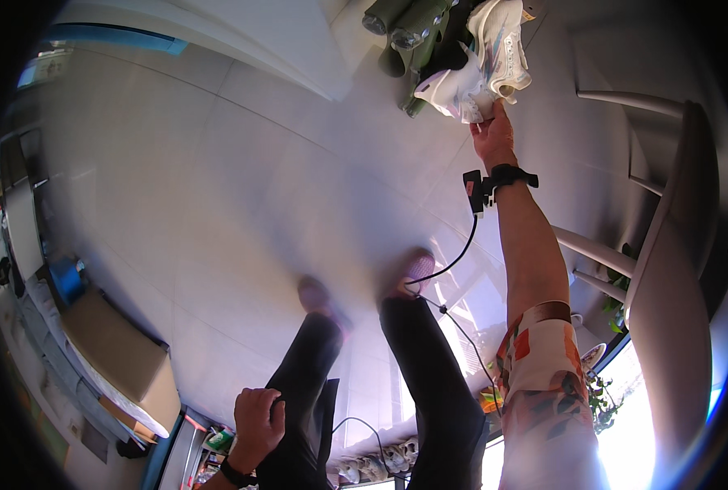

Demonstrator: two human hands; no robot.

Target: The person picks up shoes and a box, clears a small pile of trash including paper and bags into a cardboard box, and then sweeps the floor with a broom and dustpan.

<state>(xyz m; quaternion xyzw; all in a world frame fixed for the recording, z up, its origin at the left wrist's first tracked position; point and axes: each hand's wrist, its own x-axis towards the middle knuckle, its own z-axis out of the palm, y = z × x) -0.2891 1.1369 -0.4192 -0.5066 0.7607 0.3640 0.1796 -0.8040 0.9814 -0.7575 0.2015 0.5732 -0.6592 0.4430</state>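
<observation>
At the top right, my right hand (492, 135) reaches forward with thumb and fingers gripping the toe of a white sneaker (453, 95). Its mate, a second white sneaker (502, 49) with coloured streaks, sits just beyond and touches it. Whether the gripped sneaker is lifted or rests on something I cannot tell. Dark green tube-shaped items (410, 30) lie left of the pair. My left hand (258, 419) hangs curled over my left thigh, with no object showing in it.
A black cable (471, 245) runs from a device (473, 193) on my right wrist down past my legs. A pale chair (670, 275) lies along the right side. Several shoes (394, 458) line the floor behind me. A brown box-like seat (116, 349) is at left. Pale tiles (247, 184) cover the floor.
</observation>
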